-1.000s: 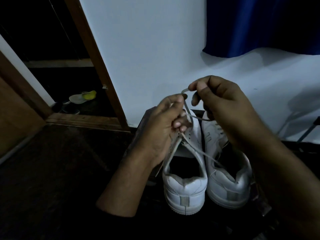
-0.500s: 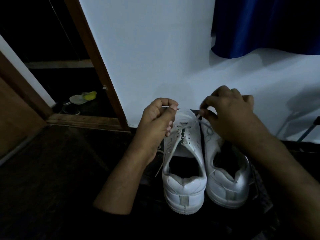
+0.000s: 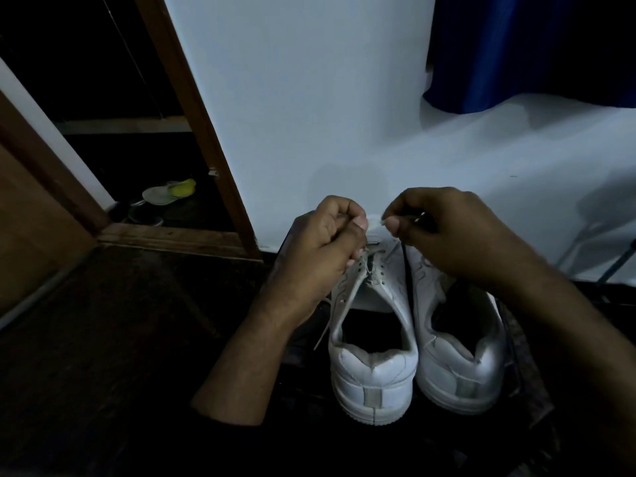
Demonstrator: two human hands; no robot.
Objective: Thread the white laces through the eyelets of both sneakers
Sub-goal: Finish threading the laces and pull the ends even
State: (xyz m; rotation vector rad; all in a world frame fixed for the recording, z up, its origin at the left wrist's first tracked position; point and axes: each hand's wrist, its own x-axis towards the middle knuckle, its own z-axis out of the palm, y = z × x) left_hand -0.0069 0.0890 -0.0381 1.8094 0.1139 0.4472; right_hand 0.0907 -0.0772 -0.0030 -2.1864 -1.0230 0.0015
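We lace left sneaker (image 3: 373,342), lower eyelets. Left hand (image 3: 321,249) pinches lace (image 3: 354,287) at 11 o'clock; right hand (image 3: 444,232) pinches other end at 1. Next: feed tip into next eyelet.

Two white sneakers (image 3: 413,356) sit here, uppers looking like smooth leather or a leather-like stuff with a soft sheen; the heel of the right-hand one catches the light, almost glossy. At the left-hand one's heel collar the lining looks worn and rough. Their soles read as matt rubber, with fine ribbing along the edge. The lace (image 3: 358,284) looks like flat woven cloth, matt. The door frame (image 3: 192,108) is brown wood, smooth. The wall (image 3: 309,98) is flat, matt paint. The blue curtain (image 3: 530,49) is cloth with a slight satin shine. The floor (image 3: 103,339) is dark and dull.
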